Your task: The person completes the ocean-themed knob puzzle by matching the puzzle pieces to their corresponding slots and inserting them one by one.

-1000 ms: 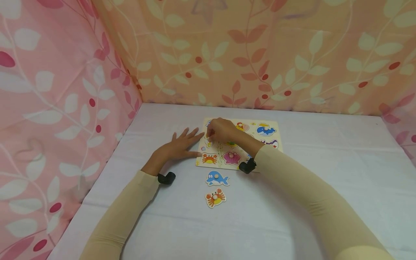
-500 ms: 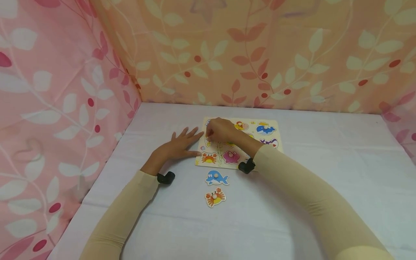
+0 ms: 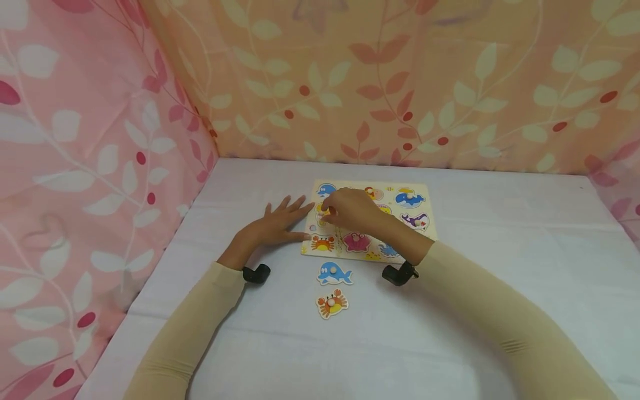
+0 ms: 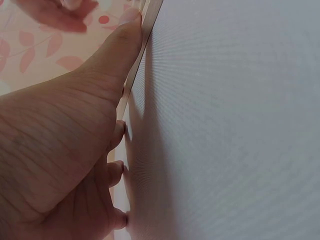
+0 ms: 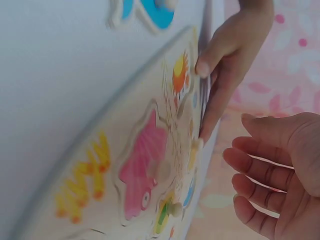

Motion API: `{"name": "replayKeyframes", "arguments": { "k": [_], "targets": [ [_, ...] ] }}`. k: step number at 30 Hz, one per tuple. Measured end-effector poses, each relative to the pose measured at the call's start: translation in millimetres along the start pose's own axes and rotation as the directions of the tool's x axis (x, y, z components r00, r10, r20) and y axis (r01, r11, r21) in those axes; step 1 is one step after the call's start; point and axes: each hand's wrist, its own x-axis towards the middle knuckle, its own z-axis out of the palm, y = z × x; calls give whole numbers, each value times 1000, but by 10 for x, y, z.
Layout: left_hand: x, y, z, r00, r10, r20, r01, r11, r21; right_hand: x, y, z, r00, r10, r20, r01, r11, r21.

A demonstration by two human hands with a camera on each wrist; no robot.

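Observation:
A wooden peg puzzle board [image 3: 422,241] with sea-animal pictures lies on the white-covered table. My left hand [image 3: 274,226] rests flat beside it with fingers spread, thumb and fingertips touching its left edge. My right hand [image 3: 359,211] hovers over the board's left half, its fingers [image 5: 257,167] loosely bent and holding nothing in the right wrist view. Below its fingertips sits a yellow knobbed piece [image 5: 194,152], partly hidden in the head view. A pink shell piece [image 3: 356,242] lies in the board's front row. The crab-shaped spot [image 3: 322,243] on the board shows no knob.
In front of the board lie a loose blue whale piece [image 3: 334,274] and, nearer, a loose orange crab piece [image 3: 332,304], both with knobs. Floral cloth walls [image 3: 380,83] stand behind and at the sides of the table [image 3: 500,233].
My right hand has let go of the yellow piece, rising and shifting slightly right as its fingers loosen. More of the board's left side shows. The left hand stays in place.

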Motion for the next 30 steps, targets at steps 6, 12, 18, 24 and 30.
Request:
{"name": "replayKeyframes", "arguments": {
  "k": [6,12,18,24,30],
  "targets": [
    [8,21,10,1000,-8,4,8,1000,11,-318,-76,30,1000,-5,-4,5,999,44],
    [8,23,13,1000,-5,-5,5,1000,6,-586,-128,80,999,-16,-34,18,998,68],
    [5,9,12,1000,1,-3,-1,1000,15,-780,-204,169,999,-45,-11,45,997,70],
    [8,4,9,1000,1,-6,-1,1000,14,-893,-231,222,998,-62,12,60,994,86],
    [17,-11,21,1000,-2,-9,2,1000,24,-927,-238,229,996,-74,44,69,992,108]
  ]
}}
